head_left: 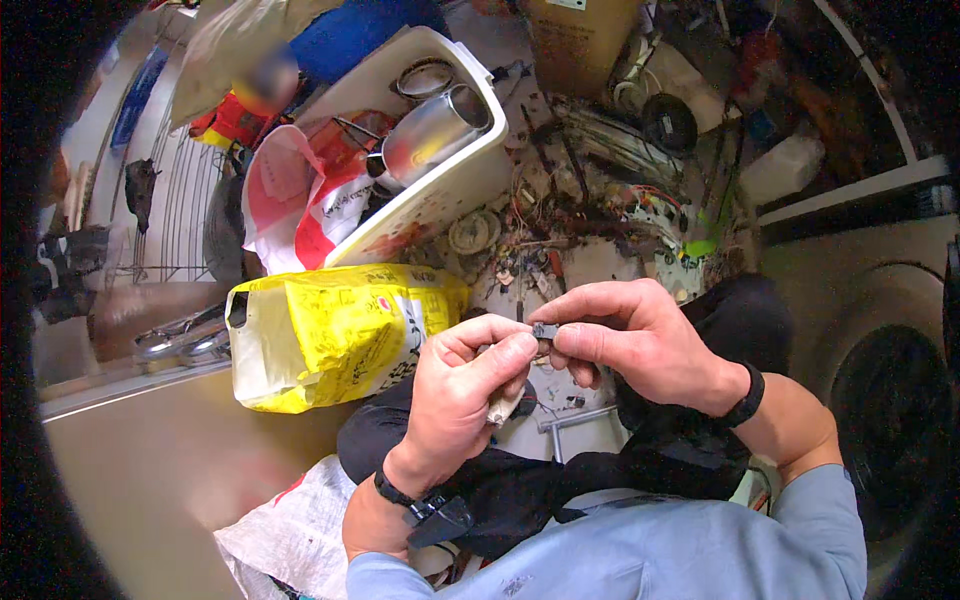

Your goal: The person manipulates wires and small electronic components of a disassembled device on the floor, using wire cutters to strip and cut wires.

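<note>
Between my two hands is a small dark grey part (545, 331), blocky in shape and too small to name. My left hand (468, 375) pinches its left side with thumb and forefinger. A pale, worn-looking piece (505, 403) shows under the curled fingers of that hand; what it is I cannot make out. From the other side, my right hand (625, 335) grips the dark part between thumb and forefinger, its other fingers curled below. Both hands are above my lap, just right of a yellow printed bag (345, 340).
Behind the bag stands a white plastic bin (440, 195) holding a metal cylinder (437, 135) and a red-and-white bag (300, 200). Loose wires and small parts (540, 265) litter the floor ahead. A front-loading washing machine (860, 290) is at right. A white woven sack (300, 530) lies lower left.
</note>
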`<state>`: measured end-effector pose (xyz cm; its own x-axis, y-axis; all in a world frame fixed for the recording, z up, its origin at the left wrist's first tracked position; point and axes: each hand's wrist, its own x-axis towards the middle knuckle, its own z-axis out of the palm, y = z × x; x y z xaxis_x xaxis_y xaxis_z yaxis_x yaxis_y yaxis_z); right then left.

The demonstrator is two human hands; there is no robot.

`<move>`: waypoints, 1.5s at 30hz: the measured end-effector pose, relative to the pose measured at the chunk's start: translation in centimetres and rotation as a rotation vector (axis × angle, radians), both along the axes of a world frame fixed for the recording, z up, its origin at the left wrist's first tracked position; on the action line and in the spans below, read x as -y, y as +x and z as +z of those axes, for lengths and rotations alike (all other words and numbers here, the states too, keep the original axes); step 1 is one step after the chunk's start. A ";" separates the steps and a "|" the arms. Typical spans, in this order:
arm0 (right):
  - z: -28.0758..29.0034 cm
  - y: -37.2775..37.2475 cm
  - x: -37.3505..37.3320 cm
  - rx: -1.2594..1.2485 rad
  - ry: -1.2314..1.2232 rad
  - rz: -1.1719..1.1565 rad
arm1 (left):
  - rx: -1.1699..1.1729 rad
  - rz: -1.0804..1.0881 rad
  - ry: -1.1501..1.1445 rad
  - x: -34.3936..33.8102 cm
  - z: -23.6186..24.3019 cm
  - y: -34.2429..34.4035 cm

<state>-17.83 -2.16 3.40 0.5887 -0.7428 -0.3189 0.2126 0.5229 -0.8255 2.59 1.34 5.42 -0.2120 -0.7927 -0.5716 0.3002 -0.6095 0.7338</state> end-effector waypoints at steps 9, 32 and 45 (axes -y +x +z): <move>0.0 -0.4 0.1 -0.032 -0.010 0.029 | 0.008 -0.027 0.011 0.1 -0.1 -0.1; -0.4 -0.7 -0.2 -0.177 -0.178 0.014 | 0.049 -0.051 -0.053 -0.1 -0.9 -0.5; -2.0 -0.4 -0.8 -0.389 -0.745 -0.138 | 0.340 -0.130 -0.154 -0.1 -1.4 -1.0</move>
<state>-18.25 -1.32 1.43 0.4273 -0.8959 0.1214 -0.1355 -0.1962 -0.9712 1.59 1.48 4.06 -0.1349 -0.8535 -0.5034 -0.0483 -0.5017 0.8637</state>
